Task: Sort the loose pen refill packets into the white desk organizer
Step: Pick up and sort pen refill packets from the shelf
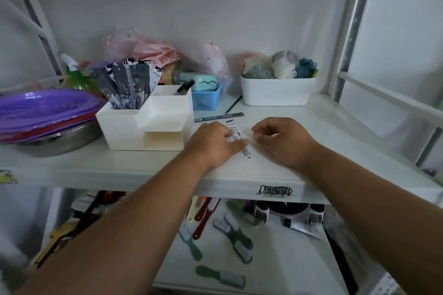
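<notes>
Several refill packets [127,84] already stand upright in the tall rear-left compartment of the white desk organizer [146,124], so the sorting looks well advanced. Two loose packets appear to be left on the shelf [263,170]: a pale one [237,135] lying lengthwise at the centre, and a dark one [219,117] lying flat just beyond it, at about 11 o'clock from the pale packet and close to the organizer's right side. The left hand [213,143] lies over the pale packet, fingers curled narrowly with the thumb pressed against its lower part; it seems to be pinching it up, though whether the packet is off the shelf I cannot tell. The right hand [285,141] sits at 3 o'clock from the packet, half curled; something pale shows at its fingertips, too small to make out. A thin dark pencil [233,104] at 12 o'clock, near the white tub [276,91], seems no part of the job.
</notes>
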